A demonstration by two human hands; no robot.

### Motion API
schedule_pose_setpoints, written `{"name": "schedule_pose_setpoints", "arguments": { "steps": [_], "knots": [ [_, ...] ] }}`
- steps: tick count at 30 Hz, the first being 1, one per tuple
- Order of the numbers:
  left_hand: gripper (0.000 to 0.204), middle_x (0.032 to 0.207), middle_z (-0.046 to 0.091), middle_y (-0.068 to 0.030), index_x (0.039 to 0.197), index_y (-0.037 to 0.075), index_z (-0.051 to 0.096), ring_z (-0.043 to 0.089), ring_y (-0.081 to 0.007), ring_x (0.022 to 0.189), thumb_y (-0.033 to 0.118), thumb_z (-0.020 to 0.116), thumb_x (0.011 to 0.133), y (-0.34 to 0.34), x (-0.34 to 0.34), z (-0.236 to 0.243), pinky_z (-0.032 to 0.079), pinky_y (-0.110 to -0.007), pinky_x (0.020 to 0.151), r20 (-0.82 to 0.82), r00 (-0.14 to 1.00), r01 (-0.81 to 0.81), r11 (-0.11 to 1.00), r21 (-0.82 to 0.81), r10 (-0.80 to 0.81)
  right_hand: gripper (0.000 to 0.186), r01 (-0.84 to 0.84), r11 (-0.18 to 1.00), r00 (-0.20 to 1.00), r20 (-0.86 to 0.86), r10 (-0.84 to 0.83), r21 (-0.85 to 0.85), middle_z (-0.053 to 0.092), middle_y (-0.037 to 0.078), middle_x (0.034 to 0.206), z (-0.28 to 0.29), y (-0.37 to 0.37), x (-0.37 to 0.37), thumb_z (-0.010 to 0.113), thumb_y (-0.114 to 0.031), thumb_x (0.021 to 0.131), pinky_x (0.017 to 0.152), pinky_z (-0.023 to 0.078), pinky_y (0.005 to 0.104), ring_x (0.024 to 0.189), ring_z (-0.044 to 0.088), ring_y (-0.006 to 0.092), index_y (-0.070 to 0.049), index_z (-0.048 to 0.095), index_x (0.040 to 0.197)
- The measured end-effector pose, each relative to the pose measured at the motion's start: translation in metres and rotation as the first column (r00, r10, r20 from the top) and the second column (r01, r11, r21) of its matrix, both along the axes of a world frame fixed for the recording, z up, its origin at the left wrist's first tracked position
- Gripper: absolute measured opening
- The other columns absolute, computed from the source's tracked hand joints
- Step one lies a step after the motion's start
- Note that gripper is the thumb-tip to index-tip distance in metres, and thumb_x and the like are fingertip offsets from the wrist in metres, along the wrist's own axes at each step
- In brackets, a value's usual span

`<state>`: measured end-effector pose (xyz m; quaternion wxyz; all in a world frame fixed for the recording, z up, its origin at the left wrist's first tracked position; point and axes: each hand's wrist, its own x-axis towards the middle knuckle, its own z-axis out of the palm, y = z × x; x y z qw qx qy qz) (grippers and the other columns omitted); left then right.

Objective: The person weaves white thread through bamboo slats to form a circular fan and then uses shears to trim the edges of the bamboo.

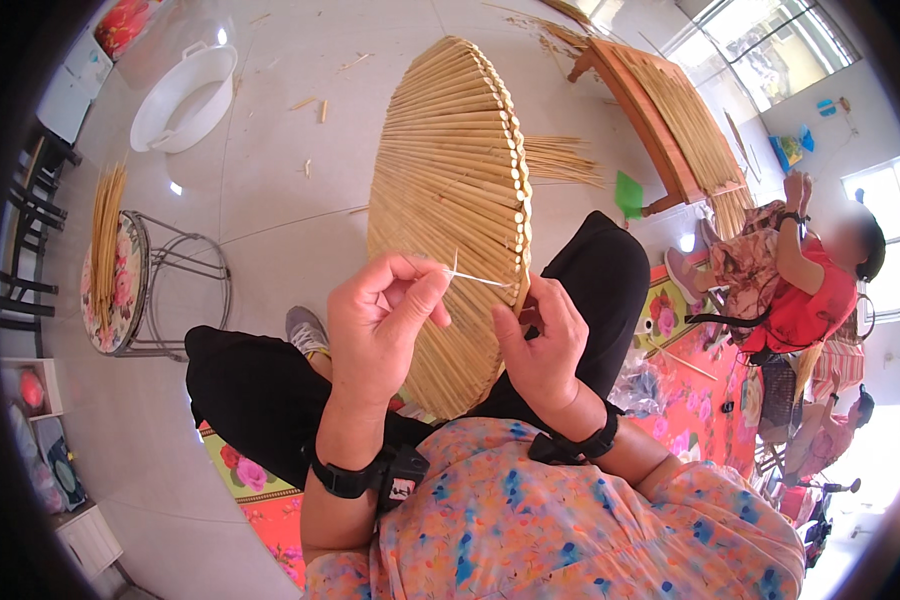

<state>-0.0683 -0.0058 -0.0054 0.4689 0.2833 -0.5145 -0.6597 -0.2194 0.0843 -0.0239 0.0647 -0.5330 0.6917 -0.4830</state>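
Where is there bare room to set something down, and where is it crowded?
Bare floor lies between the round stool and the stalk panel, with small scraps farther up near the white basin. Another bare patch runs between the white shelving and the floral matting at lower left. Crowded: stalks cover much of the wooden bench; right-side matting carries plastic.

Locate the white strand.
In the head view, right of centre, the white strand stretches from the left hand to the right edge of the reed disc.
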Motion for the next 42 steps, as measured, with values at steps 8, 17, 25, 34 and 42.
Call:
{"name": "schedule_pose_setpoints", "arguments": {
  "steps": [8,17,25,34,42],
  "knots": [
    [0.009,0.095,0.07,-0.0189,0.096,0.0,0.055,0.063,-0.0131,0.065,0.009,0.056,0.099,-0.001,-0.006,0.006,0.052,-0.025,0.06,-0.331,0.941,0.093,0.994,0.066,-0.066,0.036,0.005,1.0,1.0,-0.019,-0.005,-0.023,0.061,0.011,0.081,-0.001,0.0,0.0,0.078,-0.005,0.077,0.06,0.054,0.0285,0.065,0.064,0.0198,0.003,0.063,0.108],
    [0.007,0.085,0.072,-0.0084,0.092,0.002,0.063,0.068,-0.0222,0.068,0.007,0.067,0.089,0.021,-0.007,0.039,0.053,-0.031,0.062,0.208,0.957,0.033,0.635,-0.772,0.202,0.034,0.01,1.0,1.0,0.007,-0.009,-0.03,0.063,0.011,0.08,0.006,-0.002,0.003,0.079,-0.006,0.077,0.059,0.055,0.0266,0.066,0.067,0.0182,0.004,0.064,0.105],
    [0.008,0.083,0.068,-0.0132,0.094,0.0,0.055,0.055,-0.0092,0.058,0.006,0.056,0.098,0.014,0.003,0.028,0.046,-0.022,0.056,0.055,0.995,-0.057,0.943,-0.328,0.08,0.032,0.026,1.0,0.996,0.081,-0.027,0.012,0.067,0.012,0.085,0.004,-0.007,0.007,0.078,-0.007,0.078,0.06,0.056,0.0252,0.067,0.068,0.016,0.003,0.066,0.106],
    [0.008,0.079,0.065,-0.0105,0.091,0.0,0.053,0.059,-0.0103,0.062,0.003,0.054,0.098,0.002,-0.004,0.022,0.05,-0.023,0.059,-0.115,0.984,-0.153,0.976,-0.158,0.136,0.031,0.016,1.0,0.998,-0.066,-0.018,-0.026,0.065,0.011,0.08,0.005,-0.01,0.007,0.076,-0.005,0.077,0.055,0.052,0.0266,0.062,0.064,0.018,0.003,0.065,0.105],
    [0.014,0.087,0.069,-0.0048,0.1,0.002,0.068,0.067,-0.0135,0.075,0.014,0.064,0.094,-0.032,0.01,0.0,0.045,-0.023,0.064,0.276,0.944,-0.193,0.981,0.022,0.18,0.031,-0.066,0.998,0.99,-0.125,0.065,-0.004,0.064,0.013,0.082,0.008,-0.01,-0.006,0.075,-0.005,0.078,0.058,0.052,0.0285,0.063,0.063,0.0205,0.004,0.064,0.106]
  ]
}}
